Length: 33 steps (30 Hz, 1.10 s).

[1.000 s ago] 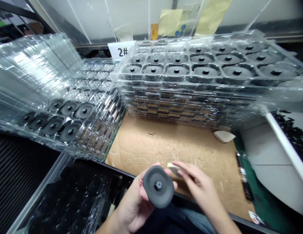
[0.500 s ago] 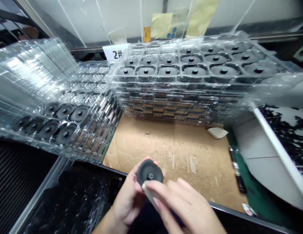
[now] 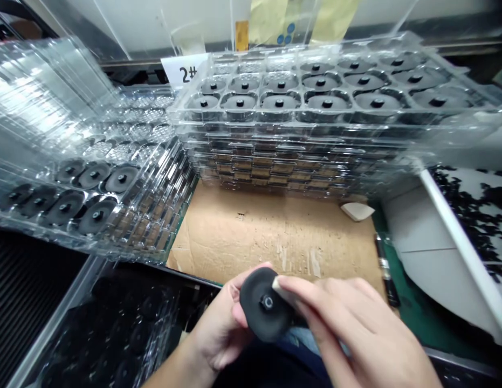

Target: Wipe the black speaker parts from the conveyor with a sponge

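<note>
My left hand (image 3: pixel 218 328) grips a black oval rubber pad (image 3: pixel 261 307) with a small stud in its middle, face turned up toward me. My right hand (image 3: pixel 356 334) is pinched on a small pale strip (image 3: pixel 282 286) whose tip rests against the pad near the stud. Both hands hover over the near edge of a cardboard sheet (image 3: pixel 275 237).
A tall stack of clear blister trays (image 3: pixel 315 156) filled with the same black pads stands behind the cardboard. A second tilted stack of trays (image 3: pixel 84 188) lies at left, partly filled. A "2#" label (image 3: pixel 181 73), a black pen (image 3: pixel 383 269) and a white wedge (image 3: pixel 357 211) lie nearby.
The right hand came in from the right with the pale strip and now touches the pad's face. The left hand turned the pad slightly and shifted it right.
</note>
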Each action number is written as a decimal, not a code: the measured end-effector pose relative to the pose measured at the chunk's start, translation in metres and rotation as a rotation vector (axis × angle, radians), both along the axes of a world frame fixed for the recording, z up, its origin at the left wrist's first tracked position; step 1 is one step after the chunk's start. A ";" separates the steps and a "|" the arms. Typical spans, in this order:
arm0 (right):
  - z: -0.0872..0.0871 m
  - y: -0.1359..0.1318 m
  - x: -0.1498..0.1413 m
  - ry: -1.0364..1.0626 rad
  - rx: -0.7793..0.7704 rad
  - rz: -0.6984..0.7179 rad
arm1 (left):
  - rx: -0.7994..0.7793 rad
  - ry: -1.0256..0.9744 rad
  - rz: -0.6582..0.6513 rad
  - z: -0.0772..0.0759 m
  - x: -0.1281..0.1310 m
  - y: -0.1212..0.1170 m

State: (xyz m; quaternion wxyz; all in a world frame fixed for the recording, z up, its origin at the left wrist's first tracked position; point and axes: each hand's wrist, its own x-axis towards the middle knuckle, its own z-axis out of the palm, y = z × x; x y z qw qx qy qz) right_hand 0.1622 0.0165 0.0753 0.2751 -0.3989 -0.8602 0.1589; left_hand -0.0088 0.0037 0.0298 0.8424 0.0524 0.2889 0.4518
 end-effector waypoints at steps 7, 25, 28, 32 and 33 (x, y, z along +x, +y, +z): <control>-0.052 0.043 0.008 0.148 -0.217 -0.071 | 0.063 -0.119 -0.008 0.003 -0.004 -0.005; -0.112 -0.029 0.016 0.286 -0.211 -0.355 | 1.169 0.921 -0.027 -0.022 -0.010 -0.017; -0.101 -0.040 0.019 0.303 -0.257 -0.348 | 1.240 1.043 -0.045 -0.021 -0.013 -0.017; -0.077 -0.047 0.026 0.267 -0.244 -0.212 | 1.227 1.071 -0.078 -0.021 -0.017 -0.019; -0.071 -0.045 0.028 0.237 -0.211 -0.143 | 1.224 1.068 -0.087 -0.020 -0.017 -0.019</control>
